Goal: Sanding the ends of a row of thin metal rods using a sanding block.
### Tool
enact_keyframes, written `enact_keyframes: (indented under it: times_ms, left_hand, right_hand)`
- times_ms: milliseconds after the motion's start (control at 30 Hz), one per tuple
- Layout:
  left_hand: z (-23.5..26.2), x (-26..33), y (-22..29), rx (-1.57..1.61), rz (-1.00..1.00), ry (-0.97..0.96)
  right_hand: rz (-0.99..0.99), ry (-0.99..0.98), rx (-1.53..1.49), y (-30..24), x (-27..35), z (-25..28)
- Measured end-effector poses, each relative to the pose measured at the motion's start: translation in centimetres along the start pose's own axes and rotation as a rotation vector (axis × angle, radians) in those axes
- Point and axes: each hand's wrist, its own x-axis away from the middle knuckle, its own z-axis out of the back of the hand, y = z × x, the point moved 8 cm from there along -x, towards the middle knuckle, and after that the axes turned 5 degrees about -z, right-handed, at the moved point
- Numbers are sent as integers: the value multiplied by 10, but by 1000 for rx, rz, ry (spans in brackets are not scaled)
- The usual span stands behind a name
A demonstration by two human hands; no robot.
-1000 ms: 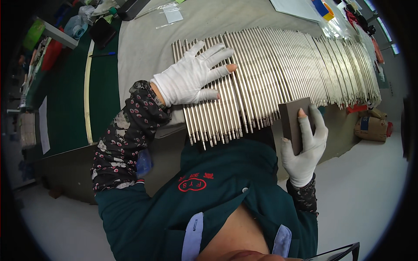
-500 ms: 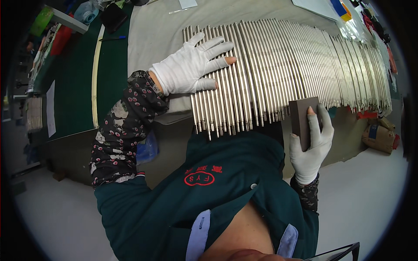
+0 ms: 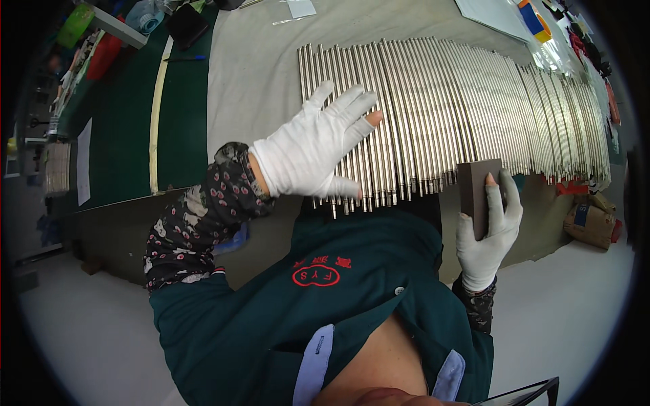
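Observation:
Many slim, shiny metal rods (image 3: 413, 115) lie side by side in a wide row on the table, their near ends reaching its front edge. My left hand (image 3: 315, 145), in a white glove with bare fingertips showing, rests spread over the left end of the row. Its thumb points toward the near ends. In my right hand (image 3: 491, 230), gloved the same way, is a dark brown rectangular block (image 3: 479, 196). That block stands upright by the near ends of the rods, right of the middle. Whether it touches them I cannot tell.
Pale cloth (image 3: 254, 68) covers the table under the rods. To the left is a green mat (image 3: 122, 149) with a yellowish strip (image 3: 160, 122) and a blue pen (image 3: 186, 59). A tape roll (image 3: 535, 20) sits at the far right. A brown bag (image 3: 590, 223) stands beyond the table's right side.
My left hand has shifted right and toward me over the rods, its thumb now nearer their ends. The rods' near ends at the left look more even. The right hand still holds the block.

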Motion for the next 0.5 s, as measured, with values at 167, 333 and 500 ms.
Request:
enact_keyframes:
  times_ms: [167,333,500]
  left_hand:
    - [-13,20,44,203,147,34]
    - [-17,19,39,52,203,76]
    - [-8,6,40,85,285,9]
  right_hand:
    - [-3,-3,-26,3,-3,-6]
    - [22,-7,-63,0,-7,-7]
    - [-1,1,-57,2,-6,-7]
